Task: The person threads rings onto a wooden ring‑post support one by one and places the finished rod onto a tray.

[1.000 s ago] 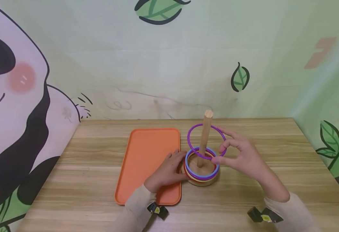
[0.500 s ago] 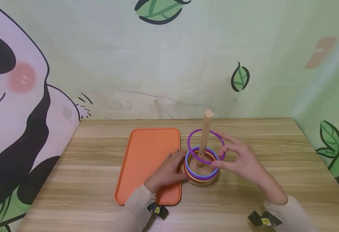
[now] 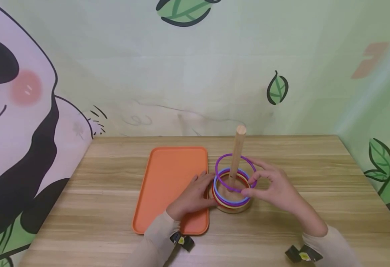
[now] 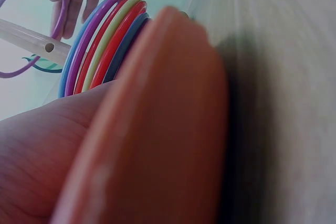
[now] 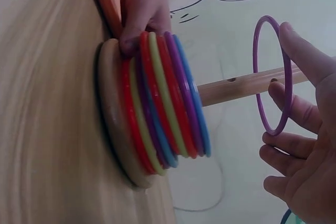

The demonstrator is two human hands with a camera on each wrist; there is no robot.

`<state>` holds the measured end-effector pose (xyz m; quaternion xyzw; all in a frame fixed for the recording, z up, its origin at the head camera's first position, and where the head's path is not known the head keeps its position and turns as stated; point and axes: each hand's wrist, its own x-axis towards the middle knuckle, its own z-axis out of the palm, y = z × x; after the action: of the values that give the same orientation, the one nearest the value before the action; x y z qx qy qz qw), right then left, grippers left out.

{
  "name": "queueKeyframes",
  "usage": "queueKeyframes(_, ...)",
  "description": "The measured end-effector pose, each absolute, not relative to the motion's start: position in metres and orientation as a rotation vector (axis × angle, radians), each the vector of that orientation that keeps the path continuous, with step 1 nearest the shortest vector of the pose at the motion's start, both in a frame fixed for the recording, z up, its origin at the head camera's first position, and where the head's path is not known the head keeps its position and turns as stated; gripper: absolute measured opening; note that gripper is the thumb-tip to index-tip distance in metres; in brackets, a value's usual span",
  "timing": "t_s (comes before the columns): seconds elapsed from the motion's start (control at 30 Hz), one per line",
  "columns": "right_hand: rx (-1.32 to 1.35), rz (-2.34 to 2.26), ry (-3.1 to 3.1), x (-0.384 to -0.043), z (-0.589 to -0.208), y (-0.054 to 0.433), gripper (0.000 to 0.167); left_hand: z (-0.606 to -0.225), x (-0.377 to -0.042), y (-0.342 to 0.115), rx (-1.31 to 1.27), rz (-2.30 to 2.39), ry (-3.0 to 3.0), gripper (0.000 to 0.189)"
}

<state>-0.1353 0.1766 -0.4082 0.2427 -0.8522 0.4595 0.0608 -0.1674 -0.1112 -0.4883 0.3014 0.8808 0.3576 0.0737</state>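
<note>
A wooden peg (image 3: 237,148) rises from a round wooden base (image 5: 110,93). Low around it sits a stack of thin rings (image 5: 164,95) in red, yellow-green, purple and blue, topped by a blue one. My right hand (image 3: 279,191) pinches one purple ring (image 5: 288,85) at its right side, thumb and fingertips on the rim. That ring encircles the peg, tilted, above the stack and apart from it in the right wrist view. My left hand (image 3: 193,196) touches the left side of the base and stack, fingers extended, lying partly over the tray.
An orange tray (image 3: 168,174) lies left of the base, partly under my left hand and forearm. The wood-grain table (image 3: 101,193) ends at a wall (image 3: 195,85) printed with a panda and leaves.
My right hand has brought the purple ring lower along the peg, nearer the stack. My left hand has stayed in place at the base.
</note>
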Motion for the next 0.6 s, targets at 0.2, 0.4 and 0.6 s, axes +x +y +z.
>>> queueKeyframes(0.2, 0.719, 1.403, -2.622, -0.133, -0.415, 0.176, 0.023, -0.489, -0.168, -0.112, 0.912, 1.054, 2.657, 0.089)
queueKeyframes(0.4, 0.716, 1.385, -2.64, -0.131, -0.419, 0.175, 0.02, -0.489, -0.168, -0.112, 0.909, 1.06, 2.657, 0.088)
queueKeyframes(0.6, 0.712, 1.359, -2.68, -0.13, -0.423, 0.176, 0.023, -0.489, -0.169, -0.112, 0.915, 1.072, 2.651, 0.088)
